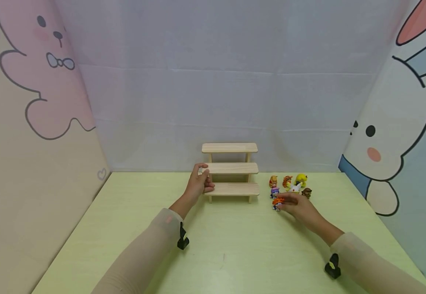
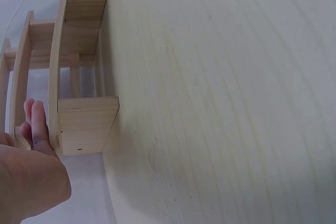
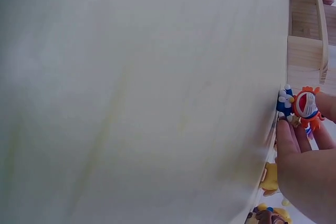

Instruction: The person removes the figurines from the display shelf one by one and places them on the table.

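Note:
A three-tier wooden display stand (image 1: 235, 168) stands against the back wall. My left hand (image 1: 197, 184) grips its left end, with fingers at the middle and bottom tiers; in the left wrist view some fingers lie between two tiers. To the right of the stand, my right hand (image 1: 300, 209) pinches a small toy figurine (image 1: 277, 203) with an orange top and a blue-and-white body. In the right wrist view, that figurine (image 3: 305, 103) shows a red open mouth and sits between thumb and fingers. Whether it touches the table cannot be told.
Beyond the right hand stand several figurines: a purple one (image 1: 274, 192), an orange-yellow one (image 1: 273, 181), a striped one (image 1: 287, 181), a yellow one (image 1: 301, 180), a white-eared one (image 1: 294, 187) and a brown one (image 1: 306, 193). Cartoon-printed side walls flank the pale table (image 1: 227, 245).

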Demonstrator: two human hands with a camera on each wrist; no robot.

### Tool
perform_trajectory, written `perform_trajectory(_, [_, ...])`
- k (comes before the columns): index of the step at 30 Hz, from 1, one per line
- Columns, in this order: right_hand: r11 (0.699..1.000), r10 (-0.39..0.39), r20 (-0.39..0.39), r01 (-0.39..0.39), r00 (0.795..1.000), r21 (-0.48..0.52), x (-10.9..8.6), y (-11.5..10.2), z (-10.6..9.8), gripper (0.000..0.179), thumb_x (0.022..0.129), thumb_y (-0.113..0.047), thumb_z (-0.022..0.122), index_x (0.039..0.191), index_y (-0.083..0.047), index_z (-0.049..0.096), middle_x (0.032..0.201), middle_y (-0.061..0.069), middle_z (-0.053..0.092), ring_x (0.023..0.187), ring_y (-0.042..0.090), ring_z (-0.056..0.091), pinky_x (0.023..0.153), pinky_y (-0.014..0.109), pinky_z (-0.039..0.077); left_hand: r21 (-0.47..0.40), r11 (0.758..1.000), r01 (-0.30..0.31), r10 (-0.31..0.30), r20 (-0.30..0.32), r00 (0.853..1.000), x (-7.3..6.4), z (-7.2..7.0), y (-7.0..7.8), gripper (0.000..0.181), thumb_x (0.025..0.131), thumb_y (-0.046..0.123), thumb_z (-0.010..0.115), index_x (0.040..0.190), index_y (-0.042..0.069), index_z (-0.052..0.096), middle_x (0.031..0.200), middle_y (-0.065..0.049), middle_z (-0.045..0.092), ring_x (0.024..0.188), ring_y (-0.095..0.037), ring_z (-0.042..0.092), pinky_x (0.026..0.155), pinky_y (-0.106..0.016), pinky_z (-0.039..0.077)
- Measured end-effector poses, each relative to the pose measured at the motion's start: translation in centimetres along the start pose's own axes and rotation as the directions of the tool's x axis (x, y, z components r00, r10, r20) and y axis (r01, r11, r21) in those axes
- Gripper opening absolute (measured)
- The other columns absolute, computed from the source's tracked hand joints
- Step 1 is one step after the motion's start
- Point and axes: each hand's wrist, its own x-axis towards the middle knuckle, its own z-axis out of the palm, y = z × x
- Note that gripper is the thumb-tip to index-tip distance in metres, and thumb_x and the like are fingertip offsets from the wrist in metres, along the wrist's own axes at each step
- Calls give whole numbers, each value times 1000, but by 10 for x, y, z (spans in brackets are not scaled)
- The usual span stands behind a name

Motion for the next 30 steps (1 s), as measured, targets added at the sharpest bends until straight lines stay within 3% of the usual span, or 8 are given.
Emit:
perform_trajectory(9, [992, -35, -61, 27, 997, -123, -2, -6, -7, 42, 100, -14, 70, 135, 7, 60, 131, 25, 66, 117, 31, 67, 87, 18, 54, -19, 1000, 9, -9, -5, 1000, 0, 0, -1, 25, 112, 23, 48, 136, 18, 45, 81, -9, 54, 63, -17, 66, 60, -29, 61])
perform_trajectory(15, [967, -79, -84, 56, 993, -248, -5, -17, -10, 41, 102, -16, 67, 136, 6, 60, 133, 25, 65, 120, 41, 64, 97, 44, 57, -20, 1000, 15, -15, -5, 1000, 1, 0, -3, 26, 112, 23, 48, 137, 19, 45, 82, -9, 54, 63, -17, 66, 60, -29, 62])
perform_trajectory(18, [949, -109, -93, 76, 990, -304, -6, -24, -12, 41, 103, -16, 66, 136, 6, 60, 133, 26, 64, 120, 43, 64, 98, 53, 56, -12, 1000, 16, -16, -10, 1000, 0, 0, -3, 26, 112, 24, 48, 137, 19, 46, 83, -9, 54, 64, -17, 66, 60, -29, 61])
perform_trajectory(30, [851, -228, -104, 146, 968, -505, 3, -46, -18, 39, 104, -18, 64, 137, 3, 60, 133, 26, 63, 116, 45, 65, 94, 58, 56, -4, 1000, 7, -7, -16, 1000, -2, 1, -1, 27, 112, 26, 49, 138, 18, 46, 80, -7, 55, 64, -18, 67, 60, -30, 62])
